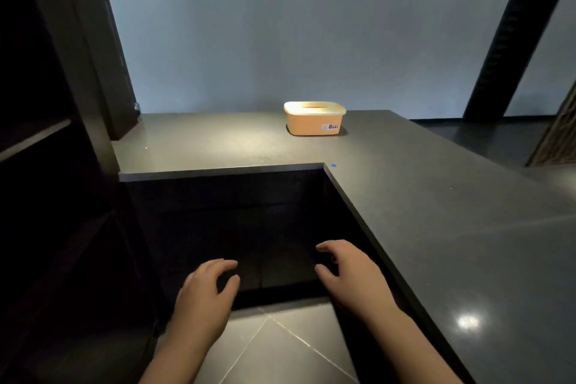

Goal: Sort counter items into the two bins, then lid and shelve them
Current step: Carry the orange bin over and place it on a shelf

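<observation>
Two bare empty hands, left hand [207,285], right hand [350,271], fingers loosely spread, rounded lidded orange plastic bin [314,118], matte dark counter [436,212]

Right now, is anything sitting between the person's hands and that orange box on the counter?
Nothing visible does. The orange plastic bin with its pale lid stands alone on the dark grey counter. Both the left hand and right hand hang empty below the counter edge.

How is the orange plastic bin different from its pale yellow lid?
The orange plastic bin is deep and saturated orange with a white label on its front; the pale yellow lid is thin, lighter, and overhangs the bin's rim. The lid has an oval recess on top. Both are rounded rectangles, stacked on the dark counter.
</observation>
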